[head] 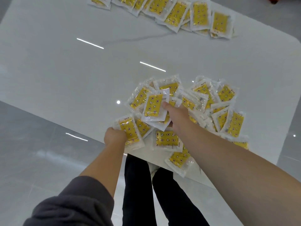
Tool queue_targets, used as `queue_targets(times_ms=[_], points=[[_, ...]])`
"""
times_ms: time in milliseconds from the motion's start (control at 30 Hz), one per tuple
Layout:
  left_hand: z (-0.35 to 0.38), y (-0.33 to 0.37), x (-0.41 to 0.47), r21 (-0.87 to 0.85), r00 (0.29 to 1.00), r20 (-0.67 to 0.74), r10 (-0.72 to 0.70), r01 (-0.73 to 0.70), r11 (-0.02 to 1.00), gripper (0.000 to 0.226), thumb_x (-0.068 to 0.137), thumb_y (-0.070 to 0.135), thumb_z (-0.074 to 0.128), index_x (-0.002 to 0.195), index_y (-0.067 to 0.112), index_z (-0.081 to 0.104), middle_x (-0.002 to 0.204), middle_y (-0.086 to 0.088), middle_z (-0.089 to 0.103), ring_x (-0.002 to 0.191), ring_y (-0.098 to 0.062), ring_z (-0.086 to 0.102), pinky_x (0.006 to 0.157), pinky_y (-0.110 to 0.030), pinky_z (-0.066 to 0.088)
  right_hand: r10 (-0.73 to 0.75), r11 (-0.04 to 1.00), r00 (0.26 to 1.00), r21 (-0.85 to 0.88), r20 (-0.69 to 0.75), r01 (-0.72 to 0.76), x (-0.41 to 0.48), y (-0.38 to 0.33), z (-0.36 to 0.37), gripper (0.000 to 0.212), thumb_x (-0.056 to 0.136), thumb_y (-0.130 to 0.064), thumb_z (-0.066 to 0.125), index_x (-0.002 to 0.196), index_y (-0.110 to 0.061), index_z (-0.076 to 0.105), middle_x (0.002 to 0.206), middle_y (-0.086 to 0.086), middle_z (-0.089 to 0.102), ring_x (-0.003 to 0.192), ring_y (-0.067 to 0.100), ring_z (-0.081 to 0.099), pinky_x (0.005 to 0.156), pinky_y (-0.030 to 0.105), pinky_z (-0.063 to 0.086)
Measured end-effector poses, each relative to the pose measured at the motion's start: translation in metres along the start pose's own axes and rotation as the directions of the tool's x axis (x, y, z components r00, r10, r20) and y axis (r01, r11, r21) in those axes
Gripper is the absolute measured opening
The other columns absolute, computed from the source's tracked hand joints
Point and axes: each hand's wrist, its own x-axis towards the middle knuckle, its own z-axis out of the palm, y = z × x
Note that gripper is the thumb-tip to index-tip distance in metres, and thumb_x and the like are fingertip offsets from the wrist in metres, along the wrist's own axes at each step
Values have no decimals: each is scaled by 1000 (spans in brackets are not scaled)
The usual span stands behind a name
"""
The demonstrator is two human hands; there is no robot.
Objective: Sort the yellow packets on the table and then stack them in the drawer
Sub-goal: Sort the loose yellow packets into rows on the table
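Several yellow packets in clear wrappers lie in a loose heap (pixel 206 103) near the front edge of the white table (pixel 65 70). My right hand (pixel 175 116) holds a small stack of packets (pixel 154 108) lifted above the heap, thumb on top. My left hand (pixel 114 136) grips one packet (pixel 130 132) by its lower left corner at the table's front edge. Another row of overlapping yellow packets (pixel 175 12) lies across the far side of the table. No drawer is in view.
One packet (pixel 179 159) hangs over the table's front corner. Glossy grey floor (pixel 32 152) surrounds the table. My legs in dark trousers stand below the front corner. A red object (pixel 275 0) shows at the top right edge.
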Motion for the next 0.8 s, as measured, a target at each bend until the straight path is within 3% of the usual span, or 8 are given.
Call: queue_targets(times_ms=[133, 233, 300, 367, 467, 633, 700, 800], points=[[-5, -4, 0, -71, 1000, -7, 17, -18, 997, 12, 88, 1, 41, 93, 2, 52, 94, -18, 52, 87, -35, 53, 71, -38, 44, 2, 1000, 999, -23, 37, -1, 6, -5, -13, 37, 72, -30, 81, 102, -19, 60, 108, 10, 69, 98, 33, 67, 86, 56, 54], [-16, -10, 5, -99, 994, -49, 99, -104, 990, 16, 86, 3, 42, 70, 8, 41, 74, -9, 44, 71, -26, 40, 56, -30, 34, -8, 999, 999, -40, 50, 10, -3, -14, -25, 39, 74, -27, 82, 104, -18, 58, 112, 11, 67, 97, 31, 66, 83, 51, 56], [-28, -9, 8, -88, 979, -86, 186, -193, 977, 23, 87, 8, 47, 66, 10, 37, 67, -6, 39, 68, -24, 36, 52, -30, 28, -40, 999, 996, -19, 77, 41, -7, -22, -32, 55, 75, -27, 82, 121, -15, 54, 124, 10, 62, 107, 29, 62, 80, 43, 55], [-42, -2, 8, -59, 955, -111, 275, -282, 958, 24, 87, 13, 53, 68, 8, 42, 66, -6, 41, 66, -24, 38, 52, -31, 28, -76, 997, 991, -23, 108, 79, -11, -29, -40, 83, 77, -30, 81, 144, -9, 36, 141, 8, 47, 126, 28, 49, 95, 42, 44], [-62, 21, 8, -87, 922, -108, 371, -381, 920, 21, 88, 16, 57, 80, -2, 52, 70, -9, 46, 64, -22, 39, 54, -32, 31, -91, 995, 985, -25, 145, 96, -12, -38, -43, 95, 73, -36, 83, 146, -6, 30, 134, 1, 45, 122, 21, 46, 104, 38, 36], [-79, 86, 11, -219, 870, -37, 491, -487, 846, 20, 88, 15, 59, 86, -4, 55, 73, -7, 50, 66, -18, 43, 60, -32, 36, -92, 996, 983, 36, 160, 87, 20, -55, -37, 140, 16, -65, 90, 136, -9, 44, 128, 9, 60, 114, 31, 60, 99, 54, 47], [-79, 117, 16, -254, 854, 0, 520, -503, 826, 20, 88, 16, 60, 88, -3, 56, 74, -6, 51, 67, -18, 43, 60, -32, 36, -98, 994, 985, 50, 140, 92, 21, -76, -32, 127, 24, -58, 91, 132, -9, 45, 124, 10, 62, 110, 31, 62, 96, 54, 50], [-78, 177, 29, -271, 828, 57, 558, -525, 807, 16, 86, 15, 61, 87, 0, 56, 75, -5, 51, 68, -18, 43, 60, -31, 35, -121, 990, 985, 84, 121, 112, 20, -125, -18, 77, 53, -40, 90, 115, -9, 56, 109, 13, 69, 95, 31, 69, 88, 53, 55]])
